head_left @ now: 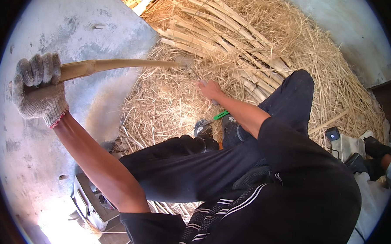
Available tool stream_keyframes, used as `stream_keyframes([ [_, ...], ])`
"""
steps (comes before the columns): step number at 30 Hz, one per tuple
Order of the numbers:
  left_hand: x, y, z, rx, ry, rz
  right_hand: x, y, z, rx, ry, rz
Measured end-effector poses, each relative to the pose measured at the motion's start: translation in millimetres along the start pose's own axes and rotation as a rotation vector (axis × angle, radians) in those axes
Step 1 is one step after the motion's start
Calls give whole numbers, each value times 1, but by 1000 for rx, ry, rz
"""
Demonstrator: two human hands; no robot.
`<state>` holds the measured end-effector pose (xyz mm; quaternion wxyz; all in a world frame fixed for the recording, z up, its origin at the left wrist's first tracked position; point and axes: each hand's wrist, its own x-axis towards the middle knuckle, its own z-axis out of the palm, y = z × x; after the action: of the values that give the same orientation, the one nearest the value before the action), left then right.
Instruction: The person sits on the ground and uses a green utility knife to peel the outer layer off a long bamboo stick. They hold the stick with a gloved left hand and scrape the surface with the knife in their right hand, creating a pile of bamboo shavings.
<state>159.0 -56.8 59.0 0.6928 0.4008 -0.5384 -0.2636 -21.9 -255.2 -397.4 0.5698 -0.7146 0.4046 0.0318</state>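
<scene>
The left hand (40,87) grips the stick (119,63): best keep it steady. The right hand (210,90) grips a tool (202,82): go slow.

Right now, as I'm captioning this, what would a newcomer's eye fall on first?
Probably the bamboo strip, gripped at left by the gloved left hand and reaching toward the bare right hand mid-picture. Next come the pale shavings heaped across the upper middle, with a bundle of strips on top.

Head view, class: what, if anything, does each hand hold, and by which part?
The gloved left hand grips a bamboo strip by its wide end. The bare right hand is closed around a slim greyish object; which part is unclear.
</scene>
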Motion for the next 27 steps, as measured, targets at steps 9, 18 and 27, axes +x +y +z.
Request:
stream_keyframes([
  [9, 11, -19, 12, 126, 660, 208, 3, -9, 27, 174, 92, -21],
  [18, -20, -6, -10, 209, 992, 323, -9, -21, 39, 90, 51, -111],
  [27, 6, -44, 49, 375, 1190, 539, -3, 25, 22, -51, 109, -50],
])
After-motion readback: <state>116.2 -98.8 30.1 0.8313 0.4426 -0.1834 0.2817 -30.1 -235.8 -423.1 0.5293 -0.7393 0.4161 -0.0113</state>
